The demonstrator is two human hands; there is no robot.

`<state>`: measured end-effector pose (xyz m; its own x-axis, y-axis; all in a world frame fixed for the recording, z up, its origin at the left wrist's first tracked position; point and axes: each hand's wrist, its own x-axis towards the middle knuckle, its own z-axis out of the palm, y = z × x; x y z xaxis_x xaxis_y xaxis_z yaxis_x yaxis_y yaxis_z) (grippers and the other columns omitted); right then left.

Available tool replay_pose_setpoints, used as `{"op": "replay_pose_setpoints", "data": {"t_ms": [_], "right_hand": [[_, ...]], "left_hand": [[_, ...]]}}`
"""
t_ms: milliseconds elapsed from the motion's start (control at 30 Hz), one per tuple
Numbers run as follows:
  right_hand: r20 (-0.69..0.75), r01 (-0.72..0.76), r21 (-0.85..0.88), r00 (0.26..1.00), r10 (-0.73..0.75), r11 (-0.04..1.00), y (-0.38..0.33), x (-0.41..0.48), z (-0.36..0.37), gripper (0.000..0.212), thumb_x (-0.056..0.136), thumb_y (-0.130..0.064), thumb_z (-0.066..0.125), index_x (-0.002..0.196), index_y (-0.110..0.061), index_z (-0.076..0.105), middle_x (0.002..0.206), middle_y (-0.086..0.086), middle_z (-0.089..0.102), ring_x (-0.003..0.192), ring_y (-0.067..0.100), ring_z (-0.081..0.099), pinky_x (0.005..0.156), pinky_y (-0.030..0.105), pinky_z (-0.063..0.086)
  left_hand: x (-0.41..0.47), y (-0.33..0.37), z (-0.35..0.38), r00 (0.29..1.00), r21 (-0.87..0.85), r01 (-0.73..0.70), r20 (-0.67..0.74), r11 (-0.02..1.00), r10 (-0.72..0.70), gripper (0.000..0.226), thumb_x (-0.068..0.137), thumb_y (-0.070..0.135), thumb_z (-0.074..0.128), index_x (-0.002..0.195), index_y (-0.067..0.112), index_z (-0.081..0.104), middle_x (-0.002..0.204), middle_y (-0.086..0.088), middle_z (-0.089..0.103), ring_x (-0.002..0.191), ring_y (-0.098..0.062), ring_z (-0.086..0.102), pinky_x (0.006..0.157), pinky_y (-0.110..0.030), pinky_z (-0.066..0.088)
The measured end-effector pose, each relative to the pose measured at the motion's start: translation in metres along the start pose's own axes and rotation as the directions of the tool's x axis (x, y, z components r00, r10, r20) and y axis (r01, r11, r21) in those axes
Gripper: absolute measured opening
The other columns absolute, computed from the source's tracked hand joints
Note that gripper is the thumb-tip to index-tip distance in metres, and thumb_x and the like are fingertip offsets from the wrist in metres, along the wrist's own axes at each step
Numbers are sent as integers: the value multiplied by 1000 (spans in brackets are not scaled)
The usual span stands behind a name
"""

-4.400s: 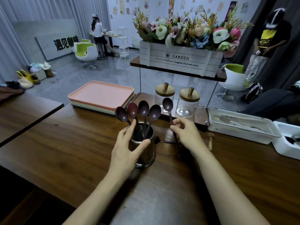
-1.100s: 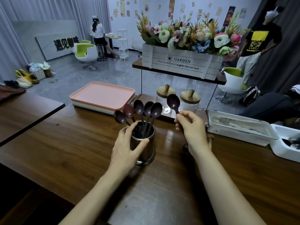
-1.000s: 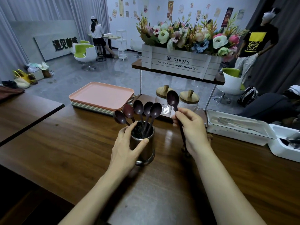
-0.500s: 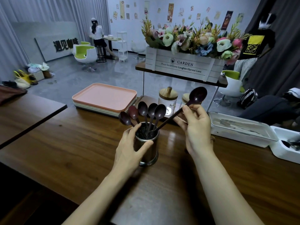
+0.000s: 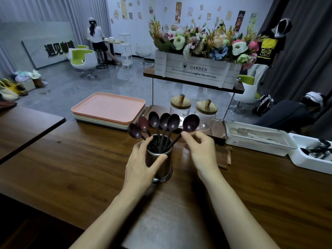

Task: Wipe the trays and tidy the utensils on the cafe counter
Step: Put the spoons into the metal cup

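Observation:
A steel utensil cup (image 5: 162, 168) stands on the wooden counter (image 5: 71, 169), and my left hand (image 5: 139, 168) grips its side. Several dark brown spoons (image 5: 154, 121) fan out of it, bowls up. The rightmost spoon (image 5: 191, 123) leans to the right inside the cup. My right hand (image 5: 201, 151) hovers just right of the cup with loosely curled fingers, and its index fingertip touches that spoon's handle. A stack of trays (image 5: 107, 109), pink on top, lies at the back left of the counter.
Behind the cup stands a shelf with two wood-lidded glass jars (image 5: 180, 106) under a white flower box (image 5: 195, 71). A white lidded cutlery box (image 5: 256, 139) and an open white bin (image 5: 312, 157) sit on the right. A small wooden utensil (image 5: 229, 153) lies near my right hand.
My right hand lifted a spoon from the counter, tipped its handle into the cup and slackened its hold. The spoon now stands with the others. My left hand kept gripping the cup.

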<state>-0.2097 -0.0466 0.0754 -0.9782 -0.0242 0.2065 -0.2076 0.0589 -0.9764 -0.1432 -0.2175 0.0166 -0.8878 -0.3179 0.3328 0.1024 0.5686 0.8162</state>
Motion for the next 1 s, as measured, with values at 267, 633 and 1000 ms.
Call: {"op": "replay_pose_setpoints", "data": {"t_ms": [267,633,1000], "right_hand": [[15,130,-239,991,-130,962,10,-9,18,17,87,-18,76,72,-23,68,93,-6,66,82,2,66,76,13,45],[-55,-10,-204,998,-1,979,25,-13,24,17,90,-27,72,75,-21,69,71,-6,69,72,8,65,74,40,55],[196,-82,0,977,81,997,42,-23,21,37,84,-43,77,121,-40,69,118,-12,73,114,7,66,105,44,51]], "left_hand": [[1,1,-3,1000,6,-21,-10,1000,21,70,77,74,60,141,53,39,132,25,46,120,-4,54,99,-39,51],[3,-1,-4,1000,47,-24,1,999,24,70,80,68,64,144,48,41,133,16,50,108,-16,62,90,-40,52],[-1,3,-9,1000,35,-29,-2,999,29,68,83,58,71,143,45,43,140,24,53,124,1,53,99,-31,48]]}}
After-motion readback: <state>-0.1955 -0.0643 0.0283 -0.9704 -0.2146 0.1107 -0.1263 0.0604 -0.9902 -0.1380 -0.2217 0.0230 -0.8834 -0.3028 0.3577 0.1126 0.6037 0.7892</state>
